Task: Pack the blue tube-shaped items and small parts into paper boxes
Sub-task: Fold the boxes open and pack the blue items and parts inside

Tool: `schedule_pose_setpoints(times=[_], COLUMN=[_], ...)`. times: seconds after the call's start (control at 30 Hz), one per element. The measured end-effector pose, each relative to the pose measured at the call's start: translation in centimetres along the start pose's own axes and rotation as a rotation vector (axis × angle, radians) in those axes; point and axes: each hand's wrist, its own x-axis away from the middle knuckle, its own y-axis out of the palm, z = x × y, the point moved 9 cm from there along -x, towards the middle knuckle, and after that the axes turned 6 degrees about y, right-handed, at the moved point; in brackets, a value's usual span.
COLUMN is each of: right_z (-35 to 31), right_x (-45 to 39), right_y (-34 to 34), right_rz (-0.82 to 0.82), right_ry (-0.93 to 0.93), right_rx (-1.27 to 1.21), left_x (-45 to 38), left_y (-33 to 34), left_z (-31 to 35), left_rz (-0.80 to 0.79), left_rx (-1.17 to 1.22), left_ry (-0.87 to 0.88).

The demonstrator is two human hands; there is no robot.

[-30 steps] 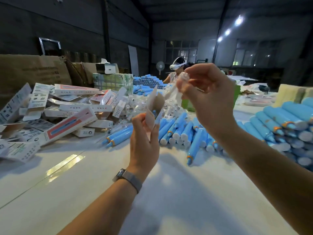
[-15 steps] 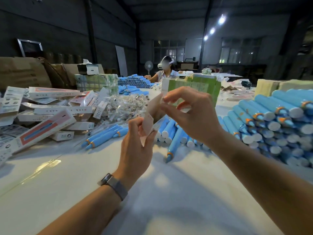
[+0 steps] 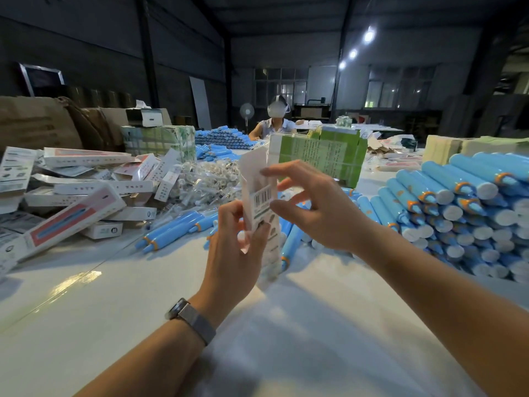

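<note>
Left hand (image 3: 232,247) gripping a white paper box (image 3: 259,207) held upright above the table (image 3: 114,325), thumb across its printed face; right hand (image 3: 317,207) loose, fingertips touching the box near the barcode. Blue tubes (image 3: 446,207) stacked at right, more boxes (image 3: 71,213) heaped at left.

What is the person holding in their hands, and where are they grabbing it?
A white paper box stood upright. The left hand grips its lower part; the right hand touches its upper part with its fingertips, near the barcode.
</note>
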Motion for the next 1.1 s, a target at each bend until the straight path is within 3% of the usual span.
schedule_pose_setpoints(times=[0.1, 0.23, 0.4, 0.53, 1.1], right_z=[1.3, 2.6, 2.2, 2.5, 1.6], right_x=[0.7, 2.1, 3.7, 5.3, 6.0], right_y=[-0.1, -0.3, -1.5, -2.3, -2.9], right_rz=[-0.021, 0.043, 0.148, 0.263, 0.249], right_ry=[0.129, 0.214, 0.195, 0.185, 0.119], right_rx=[-0.434, -0.690, -0.604, -0.674, -0.576], left_x=[0.0, 0.0, 0.0, -0.1, 0.3], left_y=[1.2, 1.9, 2.7, 3.5, 4.0], left_z=[0.2, 1.0, 2.6, 3.3, 4.6], left_rz=[-0.014, -0.058, -0.147, -0.265, -0.340], left_rx=[0.140, 0.224, 0.259, 0.298, 0.386], left_ry=[-0.083, -0.073, -0.023, -0.015, 0.002])
